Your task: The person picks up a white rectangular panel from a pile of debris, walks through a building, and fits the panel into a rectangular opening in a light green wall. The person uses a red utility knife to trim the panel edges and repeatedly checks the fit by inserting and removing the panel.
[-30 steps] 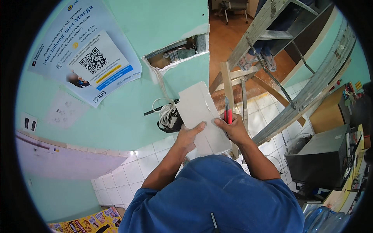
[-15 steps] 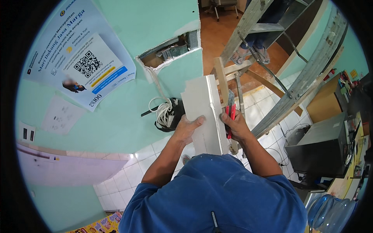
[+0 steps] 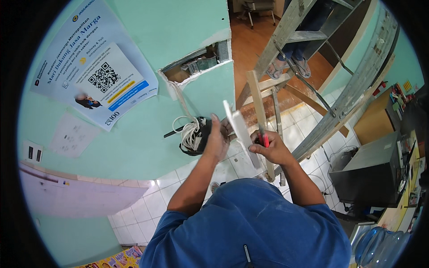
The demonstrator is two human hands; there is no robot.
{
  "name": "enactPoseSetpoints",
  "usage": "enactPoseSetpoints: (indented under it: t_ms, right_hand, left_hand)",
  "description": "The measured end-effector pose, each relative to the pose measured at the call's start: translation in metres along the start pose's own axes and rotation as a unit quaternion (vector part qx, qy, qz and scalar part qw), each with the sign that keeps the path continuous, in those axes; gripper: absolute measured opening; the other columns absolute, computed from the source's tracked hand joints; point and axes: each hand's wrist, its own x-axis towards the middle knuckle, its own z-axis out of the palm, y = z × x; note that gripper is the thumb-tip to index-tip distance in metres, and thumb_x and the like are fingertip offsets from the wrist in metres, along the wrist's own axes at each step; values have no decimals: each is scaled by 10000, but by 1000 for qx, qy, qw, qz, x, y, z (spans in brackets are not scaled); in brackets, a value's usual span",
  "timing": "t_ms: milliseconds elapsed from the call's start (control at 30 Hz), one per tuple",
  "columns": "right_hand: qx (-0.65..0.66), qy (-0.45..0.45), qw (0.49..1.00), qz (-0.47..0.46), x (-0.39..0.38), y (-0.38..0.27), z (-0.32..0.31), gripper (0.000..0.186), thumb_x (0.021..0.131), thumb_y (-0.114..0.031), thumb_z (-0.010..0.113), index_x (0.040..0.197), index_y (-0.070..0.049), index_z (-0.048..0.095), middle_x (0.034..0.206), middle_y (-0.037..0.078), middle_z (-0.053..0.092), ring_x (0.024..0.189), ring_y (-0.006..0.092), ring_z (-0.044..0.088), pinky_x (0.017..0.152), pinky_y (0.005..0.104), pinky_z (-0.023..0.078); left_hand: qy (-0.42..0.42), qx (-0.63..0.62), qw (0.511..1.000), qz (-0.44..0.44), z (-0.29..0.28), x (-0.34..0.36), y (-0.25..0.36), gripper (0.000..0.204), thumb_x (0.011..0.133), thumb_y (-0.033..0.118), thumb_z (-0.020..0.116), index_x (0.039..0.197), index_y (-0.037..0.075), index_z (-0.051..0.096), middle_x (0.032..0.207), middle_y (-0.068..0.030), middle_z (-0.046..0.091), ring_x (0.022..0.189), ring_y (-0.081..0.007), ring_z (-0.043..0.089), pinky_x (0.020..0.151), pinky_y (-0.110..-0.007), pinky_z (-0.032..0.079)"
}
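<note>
Left hand (image 3: 217, 142) grips the near edge of a white flat panel (image 3: 240, 131), held edge-on and tilted, in front of the chest above the tiled floor (image 3: 156, 201). Right hand (image 3: 273, 149) is clenched on a red-handled tool (image 3: 265, 141) touching the panel's right side. Judgement: the step looks like cutting or trimming the panel; keep the left fingers clear of the blade line, brace the panel firmly and work in short strokes. Wall opening (image 3: 199, 64) with a cable coil (image 3: 192, 134) below it, and a ladder (image 3: 290, 27) with another person's feet (image 3: 286, 67) nearby. The tool tip is hidden behind the panel, so its kind is unclear; the panel's face is unseen.
</note>
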Motion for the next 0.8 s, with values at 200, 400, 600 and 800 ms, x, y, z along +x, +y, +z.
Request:
enactPoseSetpoints:
  t_ms: [200,400,600,800]
  right_hand:
    - [-403,-3,885,-231,-5,0,-19,363,666,-13,796,1009,-86,702,976,69,690,943,298,639,790,380,537]
    - [-547,-22,776,-313,-7,-4,-32,382,660,5,724,1027,-95,695,1042,14,682,945,247,628,776,377,547]
    - [-591,-42,696,-405,1,-16,-36,320,733,-101,641,1051,-87,680,1047,15,652,883,220,597,727,352,534]
    - [-604,-3,693,-394,0,-7,-44,352,724,-71,652,1074,-87,690,1092,43,646,904,233,630,734,361,541]
  left_hand:
    - [-79,-8,979,-185,-20,-7,59,854,983,644,434,1521,-12,345,1465,-218,482,1333,-316,512,1104,-422,437]
    - [-28,178,943,-281,-17,3,63,632,993,462,575,1409,-10,512,1291,-148,640,1140,-225,658,981,-361,539]
    - [-71,205,924,-316,-16,33,73,570,965,421,656,1286,-46,597,1118,-144,718,992,-201,712,843,-319,587]
    - [-98,393,903,-147,13,21,71,533,953,408,667,1204,-61,640,1071,-187,732,914,-258,726,812,-362,574]
